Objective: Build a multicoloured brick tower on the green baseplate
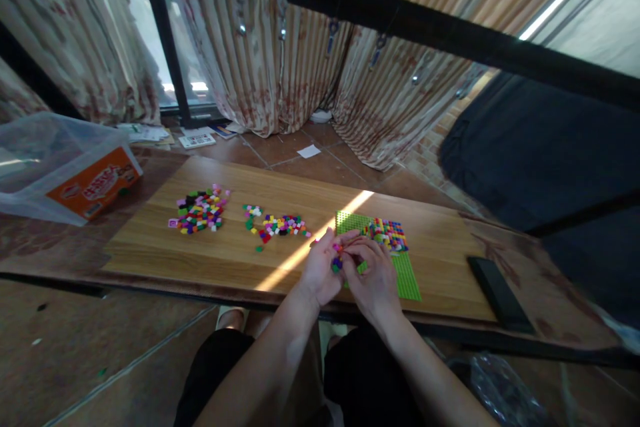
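Observation:
Palm up and cupped, my left hand (323, 270) holds a few small toy bricks (337, 264), purple, green and pink among them. My right hand (371, 273) reaches over that palm, its thumb and fingertips pinched together right at the bricks. Whether a brick sits between those fingertips is too small to tell. Just beyond and partly behind my right hand lies a green studded baseplate (409, 280). Its far right part carries a block of multicoloured bricks (393, 232) set closely together.
Loose bricks lie in a large pile (203, 210) at the table's left and a smaller spread (283, 225) near the middle. A clear plastic bin (45, 167) with an orange label stands far left. A black oblong object (500, 293) rests at the right end of the wooden board (165, 253).

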A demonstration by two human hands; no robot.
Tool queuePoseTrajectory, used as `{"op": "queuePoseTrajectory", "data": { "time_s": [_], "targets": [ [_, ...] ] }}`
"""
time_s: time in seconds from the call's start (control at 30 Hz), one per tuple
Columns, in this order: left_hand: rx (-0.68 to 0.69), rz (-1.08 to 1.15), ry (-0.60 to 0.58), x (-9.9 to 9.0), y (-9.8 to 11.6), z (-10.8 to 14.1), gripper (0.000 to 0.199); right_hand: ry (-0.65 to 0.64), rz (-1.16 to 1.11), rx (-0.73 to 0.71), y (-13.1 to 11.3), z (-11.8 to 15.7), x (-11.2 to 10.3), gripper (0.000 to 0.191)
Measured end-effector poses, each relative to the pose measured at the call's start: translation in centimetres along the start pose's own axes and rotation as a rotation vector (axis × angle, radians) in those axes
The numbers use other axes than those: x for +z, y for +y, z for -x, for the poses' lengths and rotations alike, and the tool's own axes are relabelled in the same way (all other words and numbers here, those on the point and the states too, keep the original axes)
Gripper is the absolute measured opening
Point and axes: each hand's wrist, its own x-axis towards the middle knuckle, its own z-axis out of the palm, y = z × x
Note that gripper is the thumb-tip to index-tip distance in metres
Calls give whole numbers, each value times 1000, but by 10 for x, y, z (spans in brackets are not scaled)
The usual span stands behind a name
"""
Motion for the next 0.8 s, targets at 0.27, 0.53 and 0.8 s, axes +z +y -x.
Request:
{"op": "queuePoseTrajectory", "data": {
  "time_s": [0.27,0.53,0.8],
  "targets": [
    [43,-51,163,-6,-2,-5,26,47,-312,281,24,0,-30,21],
    [85,-73,259,-8,1,-9,15,190,-339,323,72,-9,-64,20],
    [103,-107,294,-5,2,-10,15,10,-43,-16,62,-26,-59,20]
  ]
}}
